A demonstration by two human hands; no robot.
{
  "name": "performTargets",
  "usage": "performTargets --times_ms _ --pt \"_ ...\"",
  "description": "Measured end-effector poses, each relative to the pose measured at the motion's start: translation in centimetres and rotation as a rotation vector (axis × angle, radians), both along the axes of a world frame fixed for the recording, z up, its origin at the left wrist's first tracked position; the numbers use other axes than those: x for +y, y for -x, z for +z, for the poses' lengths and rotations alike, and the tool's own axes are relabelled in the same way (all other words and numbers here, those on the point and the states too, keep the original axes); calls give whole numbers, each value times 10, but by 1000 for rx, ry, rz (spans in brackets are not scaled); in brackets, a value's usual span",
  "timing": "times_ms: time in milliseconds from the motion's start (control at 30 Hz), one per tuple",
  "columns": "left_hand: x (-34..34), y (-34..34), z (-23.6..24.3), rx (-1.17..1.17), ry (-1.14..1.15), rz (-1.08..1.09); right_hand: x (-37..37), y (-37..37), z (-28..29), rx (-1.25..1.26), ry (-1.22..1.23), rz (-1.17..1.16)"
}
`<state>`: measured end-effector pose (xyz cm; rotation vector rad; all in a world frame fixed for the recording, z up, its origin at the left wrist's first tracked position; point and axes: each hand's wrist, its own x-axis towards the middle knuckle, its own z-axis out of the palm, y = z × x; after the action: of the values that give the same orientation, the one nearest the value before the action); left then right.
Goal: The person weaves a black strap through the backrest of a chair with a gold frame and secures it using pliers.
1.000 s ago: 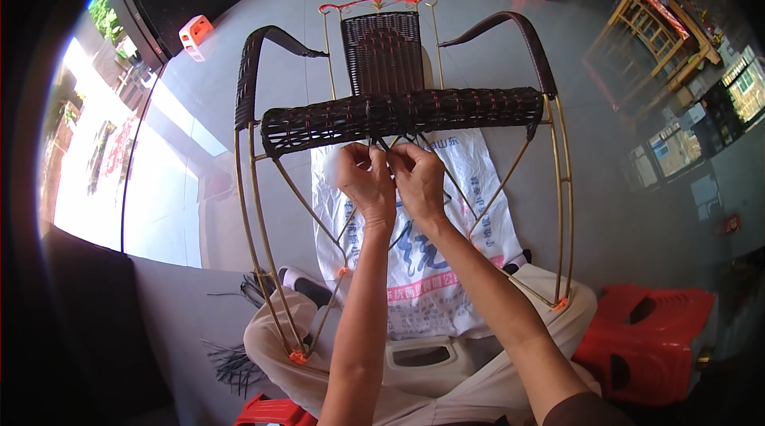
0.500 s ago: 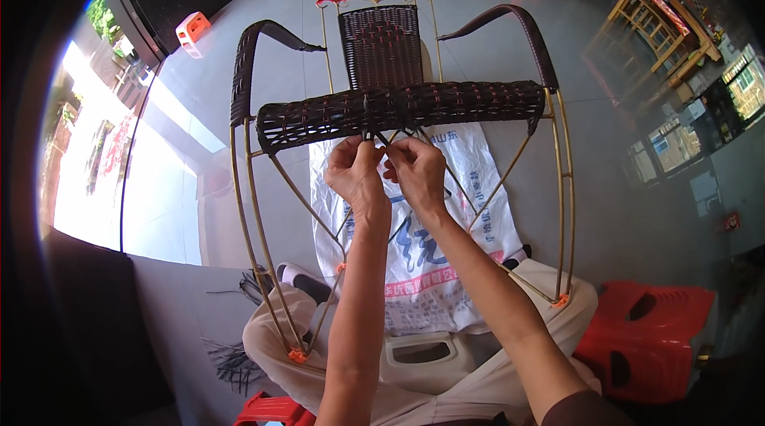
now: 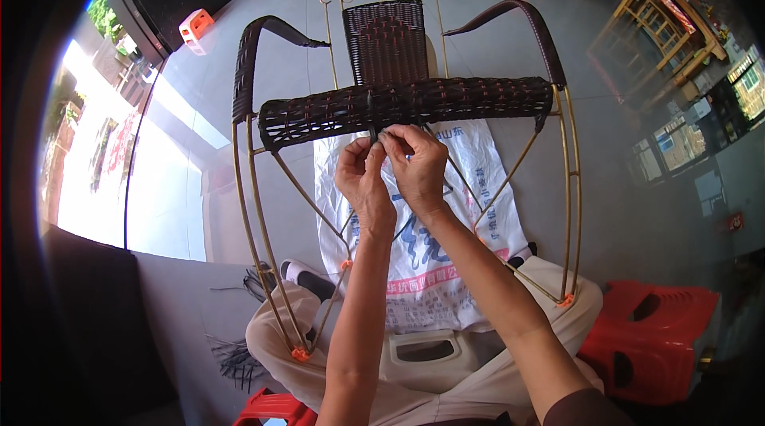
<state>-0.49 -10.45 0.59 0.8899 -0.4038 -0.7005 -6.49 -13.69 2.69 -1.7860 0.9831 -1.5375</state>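
Observation:
A chair of gold metal tubing stands before me, with a dark brown woven seat (image 3: 470,101) and a woven backrest (image 3: 386,43). Just under the near edge of the seat, my left hand (image 3: 366,179) pinches a dark weaving strip (image 3: 373,129) by its middle. Right beside it, the fingertips of my right hand (image 3: 417,161) are closed on the same strip and touch the left fingers. What lies between the fingertips is mostly hidden. Both forearms reach up between the chair's front legs.
A white printed sack (image 3: 430,298) lies over a pale stool (image 3: 422,353) between my knees. Loose dark strips (image 3: 239,358) are on the floor at left. Red plastic stools (image 3: 657,338) stand at lower right and farther off. A wooden bench (image 3: 661,27) is at far right.
My right hand has shifted left and slightly up, so its fingertips now meet those of my left hand. The strip end that slanted between the hands is now covered by fingers.

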Motion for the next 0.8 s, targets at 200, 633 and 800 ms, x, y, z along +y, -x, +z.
performTargets --times_ms 200,633,800 --pt "3 -10 -3 0 88 -78 3 -6 0 -169 -163 109" --pt "8 -11 -6 -93 45 -147 5 -6 -8 -37 -50 73" --pt "9 -11 -5 -334 26 -40 5 2 -2 -60 -330 247"
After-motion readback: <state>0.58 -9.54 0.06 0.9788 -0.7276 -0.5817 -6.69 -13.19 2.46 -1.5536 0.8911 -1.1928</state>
